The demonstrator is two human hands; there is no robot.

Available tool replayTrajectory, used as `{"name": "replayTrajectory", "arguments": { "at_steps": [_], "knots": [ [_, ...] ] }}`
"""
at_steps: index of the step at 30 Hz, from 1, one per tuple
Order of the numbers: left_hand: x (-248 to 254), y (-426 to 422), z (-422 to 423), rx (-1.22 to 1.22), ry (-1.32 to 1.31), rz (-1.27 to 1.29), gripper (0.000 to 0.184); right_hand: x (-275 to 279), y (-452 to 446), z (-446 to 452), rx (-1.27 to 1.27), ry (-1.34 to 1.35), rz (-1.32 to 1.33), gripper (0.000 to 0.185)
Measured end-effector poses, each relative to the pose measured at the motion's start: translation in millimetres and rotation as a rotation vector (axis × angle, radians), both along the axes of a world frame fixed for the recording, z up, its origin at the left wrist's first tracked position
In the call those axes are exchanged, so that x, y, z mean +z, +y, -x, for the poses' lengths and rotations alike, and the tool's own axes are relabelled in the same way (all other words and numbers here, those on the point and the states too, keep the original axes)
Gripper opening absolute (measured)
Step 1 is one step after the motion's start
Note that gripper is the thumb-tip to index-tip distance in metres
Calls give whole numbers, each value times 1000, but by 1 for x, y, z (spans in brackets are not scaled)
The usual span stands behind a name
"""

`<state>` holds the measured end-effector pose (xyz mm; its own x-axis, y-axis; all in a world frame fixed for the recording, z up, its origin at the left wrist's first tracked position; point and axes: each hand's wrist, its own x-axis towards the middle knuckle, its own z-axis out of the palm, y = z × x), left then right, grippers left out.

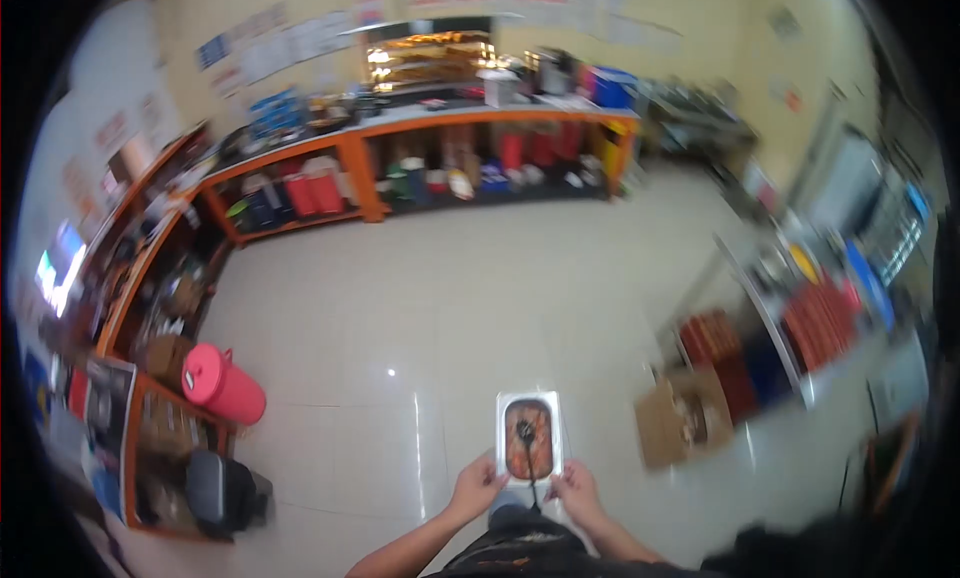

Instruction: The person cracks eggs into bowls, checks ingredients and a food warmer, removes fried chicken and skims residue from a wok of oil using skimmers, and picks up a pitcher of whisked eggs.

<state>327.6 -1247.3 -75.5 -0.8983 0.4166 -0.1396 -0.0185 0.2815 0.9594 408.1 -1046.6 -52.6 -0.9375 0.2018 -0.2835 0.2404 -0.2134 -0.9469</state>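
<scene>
Pan (557,418) in front of the person, out over the floor (400,288): the left hand (478,485) and right hand (574,490) each pinch a near corner, probably to keep it level, since food (541,460) and a loose spoon (526,433) lie in it. Off to the sides I see a pink jug (225,386) at left and an open box (655,428) at right, neither between the pan and the far table (440,125).

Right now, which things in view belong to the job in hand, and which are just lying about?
In the job:
metal pan
food
black ladle
left hand
right hand

Apparently just lying about:
pink jug
cardboard box
blue box
</scene>
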Motion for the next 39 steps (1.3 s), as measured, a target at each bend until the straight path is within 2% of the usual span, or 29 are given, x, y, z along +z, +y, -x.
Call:
{"name": "replayTrajectory", "arguments": {
  "at_steps": [2,5,9,12,15,17,23,26,29,34,39],
  "knots": [
    [2,-35,56,204,-101,-135,18,10,-32,90,115,21,16,14],
    [23,-102,145,438,-180,-114,19,12,-92,228,371,-41,134,15],
    [55,-176,243,723,-133,-250,17,48,-180,384,631,-54,141,15],
    [61,-245,313,865,-147,-336,16,46,-253,489,860,-63,166,15],
    [60,-301,385,962,-99,-349,15,35,-318,578,963,-72,146,15],
    [56,-345,441,983,-37,-335,16,30,-367,642,968,-94,158,15],
    [67,-458,641,883,-106,-176,28,55,-470,818,815,-179,177,16],
    [74,-502,752,785,-84,-18,21,58,-507,916,776,-141,183,17],
    [67,-546,871,777,-84,-8,25,55,-547,1027,744,-105,168,17],
    [75,-592,1064,754,-91,-117,24,72,-591,1213,697,-91,227,15],
    [118,-641,1246,755,-90,-288,17,98,-640,1404,767,-27,179,11]
  ]
}}
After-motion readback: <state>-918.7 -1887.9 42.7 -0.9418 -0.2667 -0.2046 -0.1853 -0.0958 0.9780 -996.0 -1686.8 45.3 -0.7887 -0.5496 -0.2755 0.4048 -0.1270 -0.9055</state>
